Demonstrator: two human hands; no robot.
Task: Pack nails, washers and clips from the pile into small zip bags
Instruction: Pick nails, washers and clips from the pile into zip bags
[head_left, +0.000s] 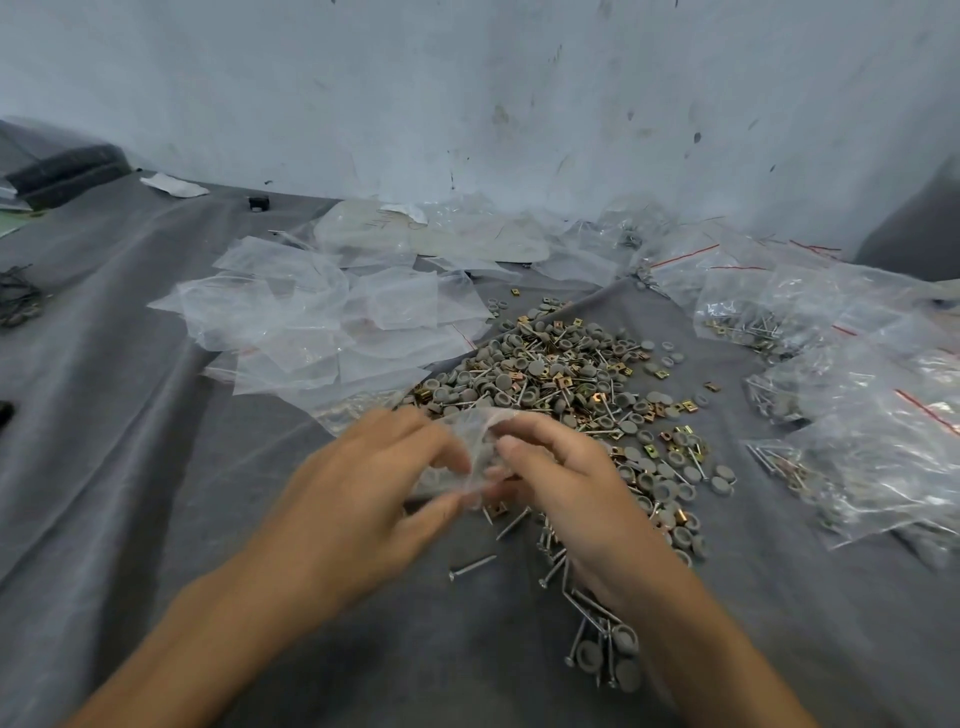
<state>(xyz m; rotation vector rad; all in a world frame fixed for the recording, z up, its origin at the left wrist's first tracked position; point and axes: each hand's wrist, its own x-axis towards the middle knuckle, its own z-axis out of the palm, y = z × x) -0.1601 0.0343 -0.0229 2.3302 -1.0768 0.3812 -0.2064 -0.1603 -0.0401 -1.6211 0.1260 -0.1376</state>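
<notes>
Nearest, a scatter of loose silver nails and grey round washers (602, 649) lies on the grey cloth-covered worktop (156, 467), right beside the right forearm. A sweep of that arm would likely knock them toward the near edge.

Just beyond, the left hand (363, 483) and the right hand (561, 483) meet over the near end of the pile. Both hands pinch 1 small clear plastic zip bag (475, 447) between thumb and fingers, each on its own side. The bag is blurred. A few grey washers seem to sit in it, but I cannot tell whether its mouth is open or sealed.

The film looks thin and slack, so the main risk is that a pinch slips and the bag tips. Its contents would then drop into the mixed pile of grey washers, silver nails and brass-coloured square clips (571, 384) directly under it, and the count would be lost. Nail tips could also pierce the film if pushed in point-down or squeezed while sealing. A clip or washer caught in the zip track would probably leave it only partly closed.

Farther left, the heap of empty clear zip bags (322, 322) overlaps the pile's edge, so stray pieces may hide beneath it. To the far right lie filled clear zip bags with red seal lines (857, 415), near enough that an unsealed bag set among them could spill unnoticed.
</notes>
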